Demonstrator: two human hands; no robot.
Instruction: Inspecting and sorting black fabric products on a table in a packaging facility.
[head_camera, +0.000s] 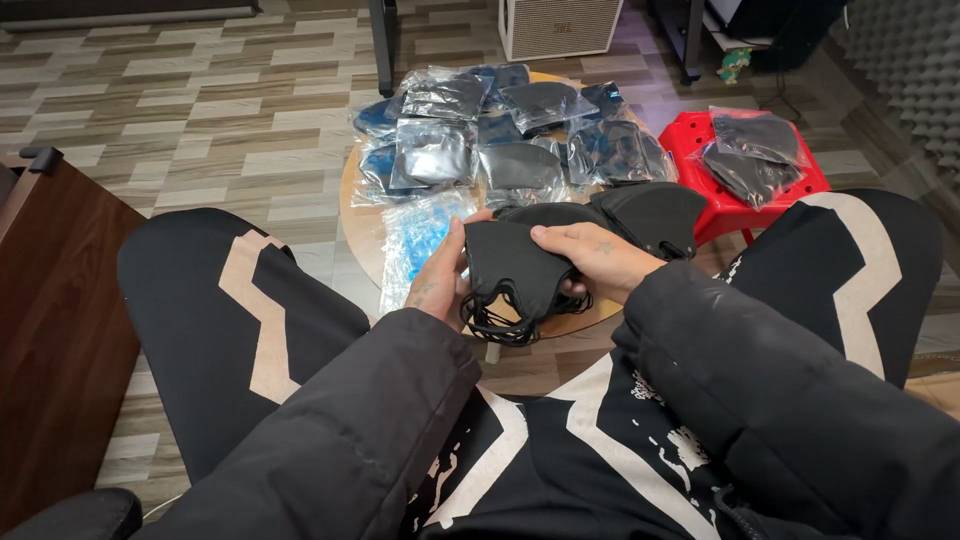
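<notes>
Both my hands hold a stack of black face masks (512, 268) over the near edge of a small round wooden table (352, 200). My left hand (440, 275) grips the stack's left side, thumb on top. My right hand (592, 258) lies over its right side, fingers curled round it. Black ear loops dangle below the stack. Another pile of loose black masks (650, 215) lies just beyond my right hand.
Several clear plastic bags of black masks (500, 130) cover the far half of the table; a bluish empty bag (420, 235) lies near my left hand. A red plastic stool (690, 135) with bagged masks stands right. A brown cabinet (50, 320) is left. My knees flank the table.
</notes>
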